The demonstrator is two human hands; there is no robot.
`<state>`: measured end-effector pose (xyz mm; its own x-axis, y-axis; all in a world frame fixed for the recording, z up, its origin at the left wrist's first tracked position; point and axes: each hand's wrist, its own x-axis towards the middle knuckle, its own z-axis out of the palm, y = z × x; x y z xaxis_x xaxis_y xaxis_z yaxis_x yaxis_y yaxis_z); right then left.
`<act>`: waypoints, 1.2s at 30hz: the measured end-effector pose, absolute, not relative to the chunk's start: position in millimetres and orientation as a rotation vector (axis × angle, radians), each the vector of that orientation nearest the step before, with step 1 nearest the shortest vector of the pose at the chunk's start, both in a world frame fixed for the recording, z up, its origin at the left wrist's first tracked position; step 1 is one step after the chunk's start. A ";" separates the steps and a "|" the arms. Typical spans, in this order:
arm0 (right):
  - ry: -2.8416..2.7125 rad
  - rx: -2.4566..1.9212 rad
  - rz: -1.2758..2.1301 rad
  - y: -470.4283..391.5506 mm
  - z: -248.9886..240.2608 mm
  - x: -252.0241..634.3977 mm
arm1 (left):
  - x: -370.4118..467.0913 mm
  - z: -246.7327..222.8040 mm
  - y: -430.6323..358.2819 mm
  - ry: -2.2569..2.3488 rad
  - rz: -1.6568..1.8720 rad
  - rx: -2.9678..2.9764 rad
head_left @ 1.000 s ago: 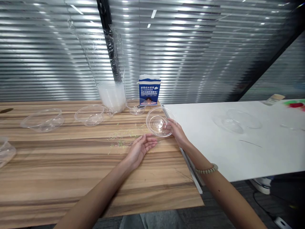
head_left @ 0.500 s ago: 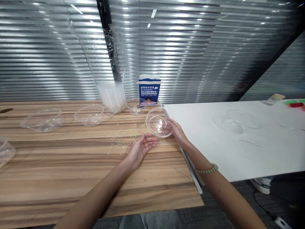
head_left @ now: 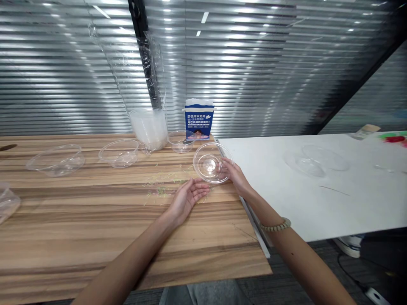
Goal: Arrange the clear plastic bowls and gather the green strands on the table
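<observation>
My right hand [head_left: 237, 176] grips a clear plastic bowl [head_left: 203, 157] by its right side. The bowl is tilted so its round opening faces me, and part of my fingers shows through its wall. Below and left of it, my left hand [head_left: 187, 199] lies near the wooden tabletop with fingers stretched out and palm turned up, holding nothing. Thin yellow-green shreds [head_left: 160, 191] are scattered on the wood just left of my left hand. Behind the held bowl stands another clear bowl [head_left: 180, 146].
Left along the wooden table [head_left: 79, 237] are a clear bowl [head_left: 122, 159], a larger clear bowl [head_left: 60, 167] and a partly cut-off container [head_left: 8, 203]. A stack of bowls [head_left: 149, 131] and a blue box [head_left: 199, 118] stand at the back. A white table [head_left: 280, 203] adjoins on the right.
</observation>
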<state>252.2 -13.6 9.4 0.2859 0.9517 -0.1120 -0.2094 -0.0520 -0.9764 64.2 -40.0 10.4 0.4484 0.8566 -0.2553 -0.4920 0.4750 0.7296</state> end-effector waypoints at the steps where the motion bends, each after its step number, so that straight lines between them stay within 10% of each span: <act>1: -0.799 -1.250 1.132 -13.5 9.6 252.1 | 64.3 10.3 -39.9 0.673 0.903 0.625; 36: -0.822 -1.228 1.140 -14.2 8.7 252.1 | 64.1 9.5 -39.8 0.661 0.893 0.645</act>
<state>252.1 -14.2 8.7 0.2674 0.9587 -0.0974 -0.2100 -0.0406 -0.9768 64.1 -39.8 9.5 0.4632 0.8524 -0.2426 -0.4817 0.4719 0.7384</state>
